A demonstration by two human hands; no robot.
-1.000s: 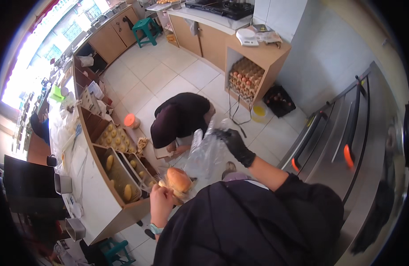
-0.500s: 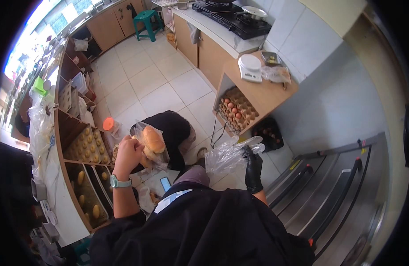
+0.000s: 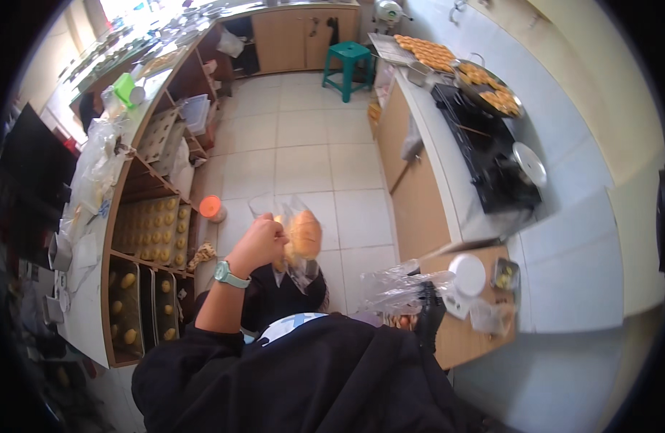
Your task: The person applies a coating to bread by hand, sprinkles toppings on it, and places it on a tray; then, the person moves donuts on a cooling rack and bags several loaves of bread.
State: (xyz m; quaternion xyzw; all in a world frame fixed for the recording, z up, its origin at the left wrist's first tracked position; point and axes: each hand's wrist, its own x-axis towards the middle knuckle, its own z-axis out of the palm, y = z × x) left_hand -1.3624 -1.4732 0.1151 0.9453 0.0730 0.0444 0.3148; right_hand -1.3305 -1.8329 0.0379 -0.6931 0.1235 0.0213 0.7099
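My left hand (image 3: 259,244), with a green watch on its wrist, is raised in front of me and grips a clear plastic bag (image 3: 298,267) with a round golden bun (image 3: 305,234) inside. My right hand (image 3: 431,317) wears a black glove and holds a bunch of crumpled clear plastic bags (image 3: 399,287) low at the right, beside a wooden counter. My black garment fills the lower part of the view.
A person in black (image 3: 278,299) crouches on the tiled floor just below my left hand. Wooden shelves with trays of buns (image 3: 148,231) line the left. An orange-lidded tub (image 3: 212,208), a green stool (image 3: 349,58), a stove (image 3: 491,144) and a white scale (image 3: 468,274) are around.
My left hand rose from low near the shelves to in front of me, and the bun now sits inside a clear bag. The gloved right hand dropped lower right with the plastic bags.
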